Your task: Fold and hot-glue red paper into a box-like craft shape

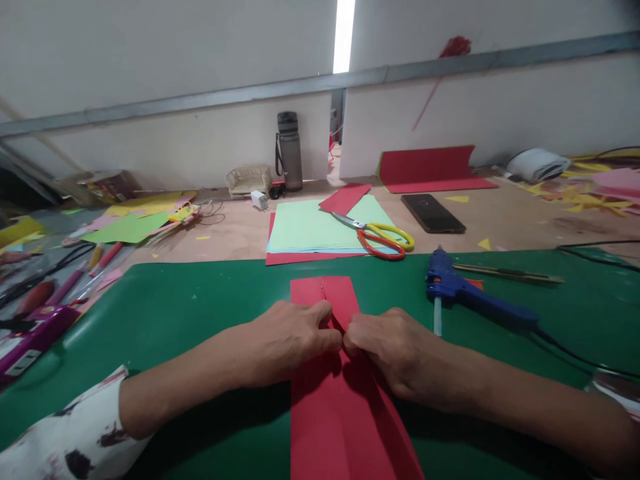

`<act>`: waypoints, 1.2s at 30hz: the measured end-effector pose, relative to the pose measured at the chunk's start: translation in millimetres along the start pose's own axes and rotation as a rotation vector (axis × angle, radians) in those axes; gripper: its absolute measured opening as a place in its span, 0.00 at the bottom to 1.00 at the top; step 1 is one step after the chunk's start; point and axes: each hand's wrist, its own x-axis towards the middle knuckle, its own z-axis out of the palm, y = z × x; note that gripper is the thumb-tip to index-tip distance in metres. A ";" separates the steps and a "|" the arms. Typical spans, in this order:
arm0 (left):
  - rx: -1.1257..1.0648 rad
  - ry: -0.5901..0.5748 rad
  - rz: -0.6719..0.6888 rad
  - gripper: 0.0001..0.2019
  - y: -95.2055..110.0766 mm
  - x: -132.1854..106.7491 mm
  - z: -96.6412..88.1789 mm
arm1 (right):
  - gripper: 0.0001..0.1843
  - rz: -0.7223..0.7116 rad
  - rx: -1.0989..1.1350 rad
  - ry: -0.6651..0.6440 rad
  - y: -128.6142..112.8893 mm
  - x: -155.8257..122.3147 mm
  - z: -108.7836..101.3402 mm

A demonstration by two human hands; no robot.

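Green matting [215, 287] spreads beneath a long strip of red paper [317, 427] that a person appears to be folding lengthwise; the next move seems to call for even finger pressure along the crease. The paper lies directly under and between the left hand [293, 337] and right hand [385, 343], each curled closed on its middle, just beside the other.

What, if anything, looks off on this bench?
Just untidiness: the small red piece lies skewed across the far edge of the pale green sheets, out of line with them, and yellow scraps lie loose near the phone, like stray offcuts. I see no spill; the nearest red paper shows no clear tear.
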 end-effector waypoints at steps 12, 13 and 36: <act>-0.528 0.272 -0.071 0.11 -16.4 -18.2 14.4 | 0.10 0.006 -0.080 -0.154 0.3 -0.3 -8.9; -0.530 0.277 -0.070 0.11 -16.8 -18.4 15.3 | 0.11 0.002 -0.097 -0.169 -0.1 -0.5 -9.5; -0.658 0.331 0.027 0.10 -10.8 -18.2 16.3 | 0.10 0.370 0.211 -0.086 1.3 27.2 -2.7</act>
